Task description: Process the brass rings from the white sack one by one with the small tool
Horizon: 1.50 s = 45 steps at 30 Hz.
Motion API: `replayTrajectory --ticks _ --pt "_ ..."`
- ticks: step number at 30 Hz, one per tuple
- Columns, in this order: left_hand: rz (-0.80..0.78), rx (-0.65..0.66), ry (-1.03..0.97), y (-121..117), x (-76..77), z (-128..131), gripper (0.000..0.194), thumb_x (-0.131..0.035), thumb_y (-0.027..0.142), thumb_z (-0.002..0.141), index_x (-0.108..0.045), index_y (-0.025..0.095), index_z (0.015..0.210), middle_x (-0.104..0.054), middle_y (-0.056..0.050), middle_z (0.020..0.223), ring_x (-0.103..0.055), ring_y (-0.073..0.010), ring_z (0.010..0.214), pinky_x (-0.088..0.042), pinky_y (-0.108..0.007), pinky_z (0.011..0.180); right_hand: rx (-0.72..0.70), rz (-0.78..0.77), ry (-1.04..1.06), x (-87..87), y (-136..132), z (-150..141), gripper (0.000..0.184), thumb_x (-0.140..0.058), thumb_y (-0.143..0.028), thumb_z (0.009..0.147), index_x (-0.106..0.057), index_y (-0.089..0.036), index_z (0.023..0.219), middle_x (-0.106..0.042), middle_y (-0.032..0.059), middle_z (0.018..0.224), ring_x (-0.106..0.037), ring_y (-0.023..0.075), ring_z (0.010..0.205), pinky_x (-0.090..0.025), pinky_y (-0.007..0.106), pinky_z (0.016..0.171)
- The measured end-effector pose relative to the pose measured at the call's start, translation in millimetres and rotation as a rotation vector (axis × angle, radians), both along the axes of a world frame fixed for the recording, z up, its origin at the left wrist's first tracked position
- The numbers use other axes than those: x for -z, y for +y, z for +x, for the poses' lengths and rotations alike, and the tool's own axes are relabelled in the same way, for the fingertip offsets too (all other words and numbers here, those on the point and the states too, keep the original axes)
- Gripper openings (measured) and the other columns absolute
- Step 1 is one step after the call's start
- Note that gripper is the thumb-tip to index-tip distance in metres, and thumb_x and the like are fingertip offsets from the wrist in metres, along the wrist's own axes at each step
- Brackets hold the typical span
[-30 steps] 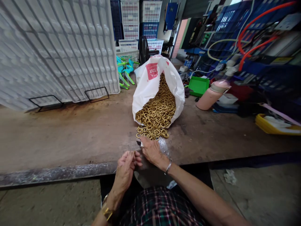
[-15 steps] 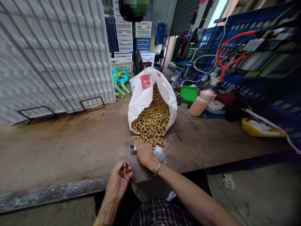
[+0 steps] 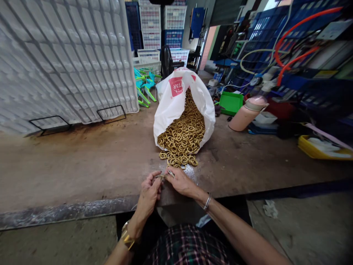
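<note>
A gold-coloured metal ring (image 3: 162, 177) is pinched in the fingers of my left hand (image 3: 148, 189), at the near part of the bench. My right hand (image 3: 180, 182) meets it from the right, closed on a slim pale tool (image 3: 171, 173) that looks like a utility knife; the fingers cover most of it. Just beyond my hands, loose gold rings (image 3: 184, 159) lie on the tabletop. They spill from a white plastic bag (image 3: 168, 110) with red print, which lies with its mouth towards me and holds a big heap of the same rings (image 3: 183, 130).
Tall white ribbed plastic sheets (image 3: 68, 62) stand at the left by black wire frames (image 3: 111, 113). To the right are a green tray (image 3: 231, 103), a pink bottle (image 3: 245, 116) and a yellow tray (image 3: 311, 149). Crates (image 3: 150, 22) are stacked behind. The bench edge (image 3: 68, 209) runs close to me.
My right hand has come back from the loose rings with the slim tool. My left hand has moved forward with its ring, so both hands now meet. The view has tilted down slightly.
</note>
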<state>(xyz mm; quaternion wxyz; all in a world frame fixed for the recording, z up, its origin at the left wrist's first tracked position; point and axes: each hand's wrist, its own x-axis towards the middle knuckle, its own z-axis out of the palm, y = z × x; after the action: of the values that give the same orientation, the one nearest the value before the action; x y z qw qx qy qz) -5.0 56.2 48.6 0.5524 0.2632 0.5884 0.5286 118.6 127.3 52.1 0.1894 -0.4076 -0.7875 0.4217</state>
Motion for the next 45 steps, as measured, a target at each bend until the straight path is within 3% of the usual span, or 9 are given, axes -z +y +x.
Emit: replayTrajectory --ticks 6,17,31,35,40,45 --pt "-0.033 0.008 0.038 -1.7 -2.7 2.8 0.032 -0.062 0.043 0.069 -0.054 0.014 0.08 -0.045 0.006 0.054 -0.031 -0.003 0.04 -0.021 -0.014 0.037 0.017 -0.17 0.175 -1.7 -1.3 1.5 0.014 -0.044 -0.021 0.079 -0.049 -0.015 0.068 -0.043 -0.0055 0.061 -0.039 0.008 0.06 -0.03 0.019 0.056" --pt "-0.016 0.06 -0.015 -6.6 -5.7 5.9 0.034 -0.06 0.048 0.07 -0.051 0.016 0.076 -0.047 0.005 0.058 -0.031 -0.0031 0.039 -0.02 -0.015 0.036 0.062 -0.16 0.139 1.4 -5.6 -4.9 0.022 -0.045 -0.029 0.081 -0.049 -0.016 0.064 -0.041 -0.0063 0.054 -0.035 0.007 0.053 -0.026 0.018 0.049" --pt "0.002 0.112 -0.061 -12.1 -6.3 6.3 0.033 -0.058 0.048 0.072 -0.049 0.016 0.075 -0.047 0.004 0.061 -0.031 -0.0038 0.043 -0.019 -0.016 0.038 0.053 -0.149 0.18 3.4 -8.3 -2.5 0.025 -0.037 -0.025 0.085 -0.049 -0.016 0.065 -0.049 -0.0037 0.059 -0.044 0.0078 0.056 -0.032 0.018 0.055" --pt "0.02 0.103 -0.117 -13.6 -7.2 6.8 0.033 -0.06 0.048 0.071 -0.047 0.017 0.073 -0.042 0.006 0.056 -0.029 -0.0037 0.042 -0.019 -0.016 0.038 0.068 -0.026 0.047 3.3 -9.3 0.1 0.022 -0.036 -0.02 0.085 -0.053 -0.015 0.073 -0.053 -0.0014 0.061 -0.046 0.0093 0.056 -0.032 0.02 0.056" --pt "0.029 0.051 -0.114 -12.7 -5.8 8.6 0.035 -0.06 0.049 0.07 -0.046 0.017 0.074 -0.04 0.008 0.053 -0.028 -0.0035 0.04 -0.017 -0.016 0.038 -0.071 0.251 -0.325 2.4 -17.5 3.8 0.016 -0.043 -0.013 0.077 -0.057 -0.017 0.085 -0.062 0.0041 0.073 -0.052 0.0138 0.065 -0.027 0.023 0.058" --pt "0.029 0.032 -0.098 -12.4 -2.8 8.6 0.035 -0.061 0.049 0.07 -0.046 0.018 0.076 -0.044 0.007 0.057 -0.029 -0.0034 0.041 -0.019 -0.016 0.038 -0.099 0.282 -0.47 -3.0 -22.4 1.0 0.022 -0.039 -0.015 0.081 -0.054 -0.018 0.096 -0.065 0.0068 0.084 -0.057 0.0162 0.071 -0.028 0.025 0.059"
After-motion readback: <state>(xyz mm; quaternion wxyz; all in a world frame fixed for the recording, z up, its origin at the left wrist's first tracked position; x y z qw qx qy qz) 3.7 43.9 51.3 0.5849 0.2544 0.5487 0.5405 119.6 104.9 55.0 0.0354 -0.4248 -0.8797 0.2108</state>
